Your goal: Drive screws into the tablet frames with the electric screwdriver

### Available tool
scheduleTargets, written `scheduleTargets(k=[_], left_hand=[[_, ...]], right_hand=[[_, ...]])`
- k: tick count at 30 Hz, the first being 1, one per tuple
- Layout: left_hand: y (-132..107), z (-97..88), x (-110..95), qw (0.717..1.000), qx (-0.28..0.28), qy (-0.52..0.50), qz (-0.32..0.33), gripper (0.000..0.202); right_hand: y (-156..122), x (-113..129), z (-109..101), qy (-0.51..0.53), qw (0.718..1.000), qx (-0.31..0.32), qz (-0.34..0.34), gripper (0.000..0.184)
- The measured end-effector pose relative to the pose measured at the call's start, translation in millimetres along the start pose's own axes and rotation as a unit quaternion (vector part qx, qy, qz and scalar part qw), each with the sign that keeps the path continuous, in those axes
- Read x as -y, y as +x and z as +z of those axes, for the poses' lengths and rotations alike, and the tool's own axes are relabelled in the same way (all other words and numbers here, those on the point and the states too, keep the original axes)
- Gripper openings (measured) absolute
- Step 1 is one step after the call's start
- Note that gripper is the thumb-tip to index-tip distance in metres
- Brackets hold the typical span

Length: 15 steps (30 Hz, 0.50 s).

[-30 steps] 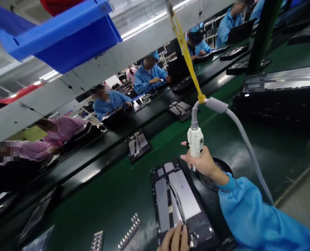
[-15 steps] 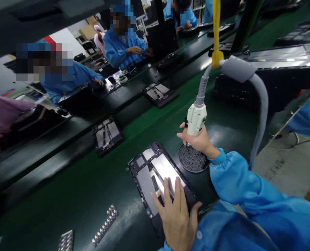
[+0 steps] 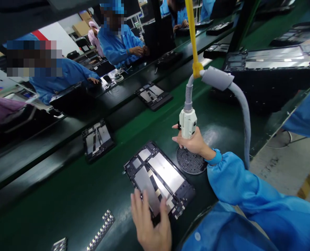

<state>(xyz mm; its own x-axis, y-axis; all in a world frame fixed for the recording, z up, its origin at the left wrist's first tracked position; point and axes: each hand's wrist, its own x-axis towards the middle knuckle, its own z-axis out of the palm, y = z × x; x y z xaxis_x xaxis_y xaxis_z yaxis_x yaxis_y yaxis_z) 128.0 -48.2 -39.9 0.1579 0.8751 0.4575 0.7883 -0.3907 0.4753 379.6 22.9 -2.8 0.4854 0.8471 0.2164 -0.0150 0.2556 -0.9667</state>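
Observation:
An opened tablet (image 3: 167, 170), its inner metal plates facing up, lies on the green bench in front of me. My left hand (image 3: 152, 223) is at its lower left edge, palm down with the fingers spread, and I cannot tell how firmly it touches. My right hand (image 3: 193, 141) is closed around a white electric screwdriver (image 3: 188, 122), held upright. The screwdriver's tip is hidden behind the hand, low over a round dark dish (image 3: 191, 162) of small dotted pieces, perhaps screws. The dish sits just right of the tablet.
A grey hose (image 3: 243, 108) and a yellow strap (image 3: 193, 35) hold the screwdriver from above. More opened tablets (image 3: 98, 139) (image 3: 153, 96) lie along the bench. Strips of small parts (image 3: 101, 230) are at lower left. Tablets stack (image 3: 270, 76) at right; co-workers sit opposite.
My left hand has moved left from the tablet's middle to its lower left edge, baring the lower end. The tablet has turned slightly. My right hand still holds the screwdriver over the dish.

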Motion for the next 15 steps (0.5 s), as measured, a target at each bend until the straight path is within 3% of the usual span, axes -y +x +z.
scheduleTargets(k=[3,5,11,15], left_hand=[[2,0.8,21,0.981,0.025,-0.065,-0.183,0.06],[1,2.7,27,0.961,0.037,-0.104,-0.253,0.058],[4,5.2,30,0.952,0.048,-0.091,-0.287,0.052],[10,7.6,29,0.961,0.054,-0.106,-0.249,0.053]], right_hand=[[0,0,0,0.0,1.0,0.0,0.011,0.03],[-1,0,1,0.005,1.0,0.0,0.014,0.028],[-1,-3,1,-0.005,1.0,0.001,0.004,0.029],[-2,2,2,-0.033,0.999,0.001,-0.009,0.031]])
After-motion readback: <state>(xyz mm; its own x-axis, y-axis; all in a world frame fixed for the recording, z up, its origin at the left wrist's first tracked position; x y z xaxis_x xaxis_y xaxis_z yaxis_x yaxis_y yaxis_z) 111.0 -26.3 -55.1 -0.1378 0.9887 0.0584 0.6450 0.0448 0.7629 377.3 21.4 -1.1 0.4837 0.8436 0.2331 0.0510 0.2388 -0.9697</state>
